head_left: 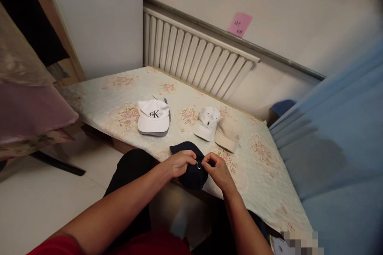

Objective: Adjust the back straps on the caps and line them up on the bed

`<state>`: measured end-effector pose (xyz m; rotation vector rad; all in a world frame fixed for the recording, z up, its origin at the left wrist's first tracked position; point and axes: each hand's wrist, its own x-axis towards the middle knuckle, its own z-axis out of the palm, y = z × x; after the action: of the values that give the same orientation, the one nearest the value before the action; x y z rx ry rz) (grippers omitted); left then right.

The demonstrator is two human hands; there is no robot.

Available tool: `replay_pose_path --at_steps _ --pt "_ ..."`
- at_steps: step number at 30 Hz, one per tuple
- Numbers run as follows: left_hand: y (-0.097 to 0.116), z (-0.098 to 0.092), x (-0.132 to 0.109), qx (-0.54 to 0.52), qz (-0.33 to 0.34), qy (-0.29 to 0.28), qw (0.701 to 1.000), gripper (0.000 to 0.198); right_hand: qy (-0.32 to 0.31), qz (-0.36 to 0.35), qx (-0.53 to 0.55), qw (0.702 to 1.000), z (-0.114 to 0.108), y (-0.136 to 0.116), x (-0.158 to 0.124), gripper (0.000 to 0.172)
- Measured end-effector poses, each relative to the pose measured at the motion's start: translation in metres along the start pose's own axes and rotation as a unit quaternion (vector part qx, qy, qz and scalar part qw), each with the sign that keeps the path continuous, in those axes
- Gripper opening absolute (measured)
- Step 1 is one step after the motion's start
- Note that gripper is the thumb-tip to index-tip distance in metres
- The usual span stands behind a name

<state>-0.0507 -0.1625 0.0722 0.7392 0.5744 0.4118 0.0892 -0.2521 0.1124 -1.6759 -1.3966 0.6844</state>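
A dark navy cap lies at the near edge of the flowered cloth, its brim pointing away to the left. My left hand is closed, thumb and fingers pinching the cap close to a small, shiny, curved metal piece. On the other side of that piece, my right hand pinches at the cap with thumb and index finger. Beyond lie a white cap with black CK letters over a grey one, a smaller white cap with a dark emblem, and a beige cap.
The flowered cloth covers a low bed or table. A white radiator runs along the wall behind it. A blue curtain hangs on the right. Hanging fabric and a tiled floor are at left.
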Motion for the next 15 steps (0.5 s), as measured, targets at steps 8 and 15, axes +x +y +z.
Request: replay_pose_path --at_steps 8,15 --pt "-0.0010 0.0014 -0.0007 -0.002 0.007 0.006 1.000 0.021 -0.005 0.006 0.019 1.000 0.0015 0.0005 -0.0002 0.003" --pt "-0.0023 0.0011 0.0008 0.006 -0.001 0.010 1.000 0.021 -0.016 0.017 0.036 0.999 0.0035 0.0017 0.0001 0.002"
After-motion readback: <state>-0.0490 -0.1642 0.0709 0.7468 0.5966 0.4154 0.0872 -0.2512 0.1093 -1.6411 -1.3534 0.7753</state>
